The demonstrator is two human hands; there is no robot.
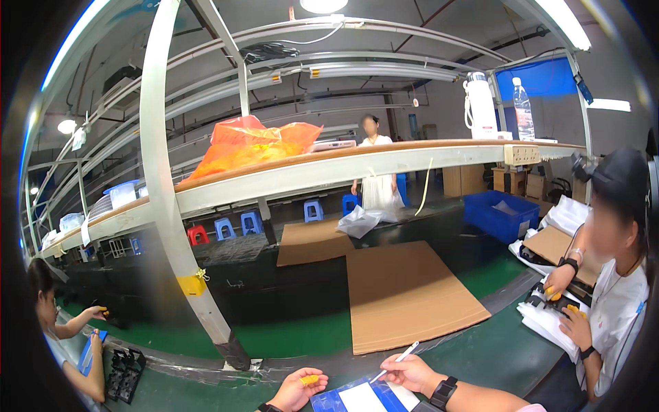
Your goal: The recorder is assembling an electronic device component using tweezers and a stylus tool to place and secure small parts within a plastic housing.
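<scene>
Right fingers (388, 365) pinch white pen (407, 353) over flat blue-and-white rectangle (357, 397); left fingers (309, 380) half-open. One o'clock from pen: blue plastic bin (494, 221) holding translucent film (506, 207).

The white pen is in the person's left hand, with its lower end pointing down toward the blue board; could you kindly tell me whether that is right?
Not quite: the head view shows the white pen in the person's right hand, not in the left hand. Its lower end does point down toward the blue board.
</scene>
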